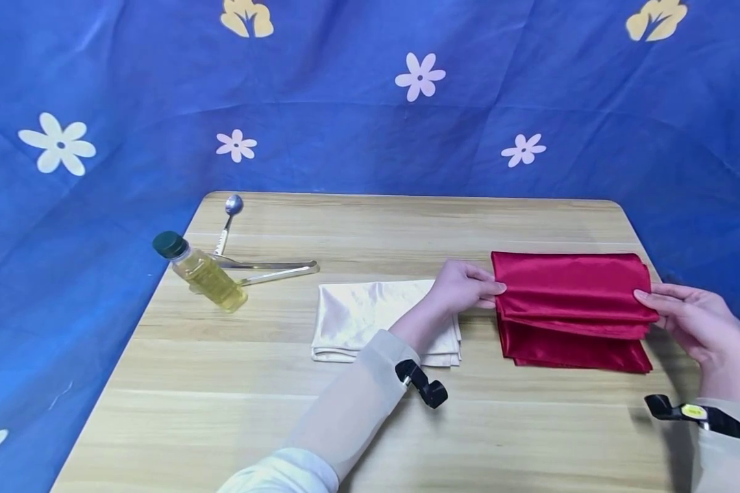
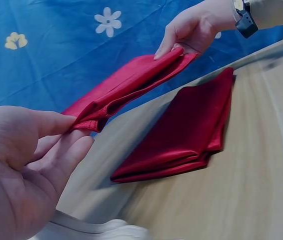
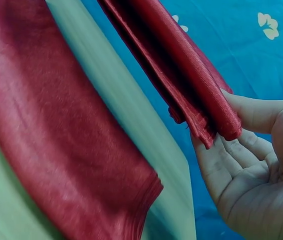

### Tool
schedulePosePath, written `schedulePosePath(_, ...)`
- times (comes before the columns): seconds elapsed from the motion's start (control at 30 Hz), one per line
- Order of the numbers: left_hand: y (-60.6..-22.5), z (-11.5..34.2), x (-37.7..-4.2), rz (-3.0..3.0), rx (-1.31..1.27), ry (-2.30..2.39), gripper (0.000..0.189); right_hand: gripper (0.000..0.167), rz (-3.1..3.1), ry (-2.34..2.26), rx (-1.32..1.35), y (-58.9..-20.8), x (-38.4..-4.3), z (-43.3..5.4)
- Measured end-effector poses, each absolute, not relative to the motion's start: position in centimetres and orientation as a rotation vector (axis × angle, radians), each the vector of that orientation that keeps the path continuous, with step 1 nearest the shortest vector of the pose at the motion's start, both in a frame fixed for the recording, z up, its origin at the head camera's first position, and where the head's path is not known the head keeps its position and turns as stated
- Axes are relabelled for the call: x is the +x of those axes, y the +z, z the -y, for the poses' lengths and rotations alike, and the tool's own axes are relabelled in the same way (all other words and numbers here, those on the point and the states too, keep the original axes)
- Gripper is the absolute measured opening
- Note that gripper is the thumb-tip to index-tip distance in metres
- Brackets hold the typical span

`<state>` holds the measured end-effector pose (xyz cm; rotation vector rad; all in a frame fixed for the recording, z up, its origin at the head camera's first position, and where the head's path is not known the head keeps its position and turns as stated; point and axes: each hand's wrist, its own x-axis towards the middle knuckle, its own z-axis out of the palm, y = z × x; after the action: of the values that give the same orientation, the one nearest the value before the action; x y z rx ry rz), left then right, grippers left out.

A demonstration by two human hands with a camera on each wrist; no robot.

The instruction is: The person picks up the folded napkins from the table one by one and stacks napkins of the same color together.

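A folded red satin cloth is held up by its two ends. At its left end my left hand pinches the layers between thumb and fingers, and my right hand pinches the right end. The left wrist view shows this held cloth raised off the table, its folded layers seen edge-on. Beneath it a second folded red cloth lies on the wood; in the head view the held one partly covers it. A folded white satin cloth lies to the left, partly hidden behind my left forearm.
On the table's left stands a bottle of yellow liquid with a dark green cap. Metal tongs lie beside it, and a spoon lies farther back. A blue flowered curtain hangs behind the wooden table.
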<state>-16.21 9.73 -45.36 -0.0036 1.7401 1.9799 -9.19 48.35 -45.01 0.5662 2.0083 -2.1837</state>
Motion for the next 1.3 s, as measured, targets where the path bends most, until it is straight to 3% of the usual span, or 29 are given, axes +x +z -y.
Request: schedulePosePath(1.3, -48.3, -12.1, -13.9, -2.032, 0.080, 1.589, 0.011, 0.020, -2.085, -1.995, 0.679, -49.9, -6.5, -50.3)
